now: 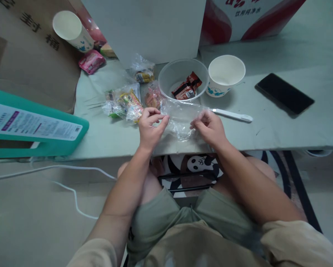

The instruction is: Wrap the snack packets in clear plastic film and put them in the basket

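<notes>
A clear plastic bag is stretched between my two hands just above the table's front edge. My left hand pinches its left side between thumb and fingers. On the other side my right hand has its fingertips closed on the bag's edge. Behind the bag stands a clear round plastic bowl with brown-red wrapped snacks in it. Close to my left hand lie several snack packets in clear and colourful wrapping. A white-handled knife or similar slim tool lies beside my right hand, its far end hidden.
A paper cup stands right of the bowl, and a black phone lies farther right. Another paper cup and a pink packet are at back left. Cardboard, a green holder and a white panel border the table.
</notes>
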{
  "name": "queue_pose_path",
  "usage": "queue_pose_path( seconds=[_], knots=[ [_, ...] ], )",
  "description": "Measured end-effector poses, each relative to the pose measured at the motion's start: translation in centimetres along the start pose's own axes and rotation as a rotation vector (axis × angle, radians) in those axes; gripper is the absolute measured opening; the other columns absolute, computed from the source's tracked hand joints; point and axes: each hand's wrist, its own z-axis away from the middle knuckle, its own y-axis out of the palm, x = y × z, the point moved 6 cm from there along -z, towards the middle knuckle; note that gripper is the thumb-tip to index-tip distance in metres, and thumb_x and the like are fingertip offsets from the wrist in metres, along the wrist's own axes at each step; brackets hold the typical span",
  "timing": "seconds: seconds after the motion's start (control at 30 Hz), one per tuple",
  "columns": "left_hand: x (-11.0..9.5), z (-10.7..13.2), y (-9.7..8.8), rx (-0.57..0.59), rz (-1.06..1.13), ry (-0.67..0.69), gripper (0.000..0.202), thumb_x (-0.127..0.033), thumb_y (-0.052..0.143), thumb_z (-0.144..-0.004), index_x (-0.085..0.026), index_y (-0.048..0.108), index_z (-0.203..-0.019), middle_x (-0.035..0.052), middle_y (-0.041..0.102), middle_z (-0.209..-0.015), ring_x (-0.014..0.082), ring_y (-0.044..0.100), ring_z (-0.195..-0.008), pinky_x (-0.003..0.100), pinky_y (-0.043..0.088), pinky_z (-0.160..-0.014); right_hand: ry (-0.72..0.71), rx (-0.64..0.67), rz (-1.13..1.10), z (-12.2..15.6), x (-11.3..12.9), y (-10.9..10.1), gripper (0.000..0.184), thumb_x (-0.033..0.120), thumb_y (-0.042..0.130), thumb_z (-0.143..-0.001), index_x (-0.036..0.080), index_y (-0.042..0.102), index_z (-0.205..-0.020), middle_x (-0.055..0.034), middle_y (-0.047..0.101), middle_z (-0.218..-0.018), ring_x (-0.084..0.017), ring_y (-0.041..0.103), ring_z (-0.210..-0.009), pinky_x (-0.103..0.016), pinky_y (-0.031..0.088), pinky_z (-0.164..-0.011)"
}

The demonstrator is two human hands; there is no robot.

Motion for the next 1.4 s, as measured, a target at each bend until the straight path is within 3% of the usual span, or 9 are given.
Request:
queue_pose_path(
  seconds=[0.1, 0.3, 0.5, 0.67, 0.87, 1.03, 1.13, 1.27, 1.4],
  knots=[
    [0.1, 0.0, 0.2, 0.036, 0.115, -0.089, 0.037, -0.05, 0.08, -0.08, -0.02, 0.064, -0.064, 0.0027, 0.058, -0.079, 0.0138, 0.055, -0.074, 0.027, 0.048, -0.066, -0.009, -0.013, 0.048, -0.1, 0.0, -0.1, 0.013, 0.026, 0.06, -0.077, 0.026, 0.047, -0.076, 0.002, 0.068, -0.069, -0.017, 0.064, -0.066, -0.036, 0.048, -0.067],
    [2.0, 1.0, 2.4, 0.287, 0.518, -0.541, 0.046, -0.061, 0.071, -0.082, -0.025, 0.043, -0.083, 0.0001, 0.067, -0.08, 0.0151, 0.067, -0.081, 0.025, 0.054, -0.067, -0.025, -0.015, 0.104, -0.1, -0.3, -0.1, 0.012, 0.027, 0.059, -0.08, 0.026, 0.048, -0.077, 0.0024, 0.065, -0.066, -0.017, 0.06, -0.063, -0.035, 0.045, -0.064],
    [2.1, 0.4, 2.6, 0.267, 0.553, -0.472, 0.058, -0.037, 0.088, -0.066, -0.027, 0.042, -0.1, -0.0082, 0.06, -0.075, 0.0061, 0.058, -0.064, 0.017, 0.046, -0.061, -0.032, -0.006, 0.133, -0.1, -0.5, 0.0, 0.013, 0.027, 0.061, -0.077, 0.026, 0.048, -0.077, 0.0034, 0.062, -0.064, -0.016, 0.057, -0.061, -0.034, 0.042, -0.062],
    [2.1, 0.3, 2.5, 0.243, 0.583, -0.486, 0.053, -0.038, 0.086, -0.067, -0.027, 0.046, -0.1, -0.0083, 0.05, -0.074, 0.0085, 0.062, -0.064, 0.018, 0.048, -0.055, -0.055, -0.007, 0.17, 0.0, -0.1, 0.1, 0.011, 0.03, 0.06, -0.08, 0.026, 0.05, -0.077, 0.0039, 0.059, -0.062, -0.015, 0.053, -0.059, -0.034, 0.04, -0.061],
    [2.1, 0.7, 2.4, 0.331, 0.498, -0.511, 0.065, -0.036, 0.089, -0.064, -0.031, 0.046, -0.112, -0.0026, 0.066, -0.096, 0.0026, 0.048, -0.047, 0.018, 0.03, -0.04, -0.052, -0.033, 0.179, 0.1, 0.2, -0.1, 0.012, 0.028, 0.06, -0.081, 0.026, 0.049, -0.077, 0.0022, 0.064, -0.066, -0.016, 0.056, -0.062, -0.034, 0.042, -0.063],
    [2.2, 1.1, 2.4, 0.452, 0.458, -0.554, 0.064, -0.035, 0.089, -0.066, -0.026, 0.053, -0.119, -0.0059, 0.062, -0.07, 0.006, 0.049, -0.05, 0.02, 0.035, -0.048, -0.051, -0.014, 0.185, 0.0, 0.0, -0.1, 0.011, 0.027, 0.059, -0.083, 0.026, 0.049, -0.077, 0.0028, 0.062, -0.065, -0.015, 0.055, -0.06, -0.033, 0.041, -0.062],
    [1.8, 0.8, 2.2, 0.419, 0.531, -0.52, 0.056, -0.032, 0.09, -0.062, -0.024, 0.06, -0.109, -0.0083, 0.051, -0.065, 0.006, 0.051, -0.055, 0.019, 0.04, -0.052, -0.056, 0.01, 0.165, 0.0, 0.1, -0.1, 0.011, 0.027, 0.058, -0.084, 0.025, 0.05, -0.078, 0.0023, 0.064, -0.067, -0.014, 0.056, -0.061, -0.033, 0.041, -0.063],
    [1.5, 0.7, 2.4, 0.356, 0.68, -0.578, 0.059, -0.033, 0.091, -0.058, -0.026, 0.054, -0.104, -0.003, 0.059, -0.088, 0.0125, 0.069, -0.08, 0.019, 0.051, -0.06, -0.072, 0.011, 0.179, 0.1, 0.3, 0.0, 0.01, 0.025, 0.058, -0.083, 0.025, 0.051, -0.077, 0.0026, 0.061, -0.065, -0.015, 0.055, -0.061, -0.034, 0.04, -0.062],
    [1.4, 0.8, 3.1, 0.386, 0.716, -0.623, 0.066, -0.038, 0.09, -0.059, -0.029, 0.042, -0.104, 0.0036, 0.067, -0.119, 0.0208, 0.074, -0.097, 0.021, 0.053, -0.058, -0.067, 0.027, 0.193, 0.1, 0.3, 0.2, 0.011, 0.025, 0.058, -0.082, 0.025, 0.05, -0.074, 0.0021, 0.061, -0.065, -0.015, 0.055, -0.061, -0.034, 0.04, -0.062]
  ],
)
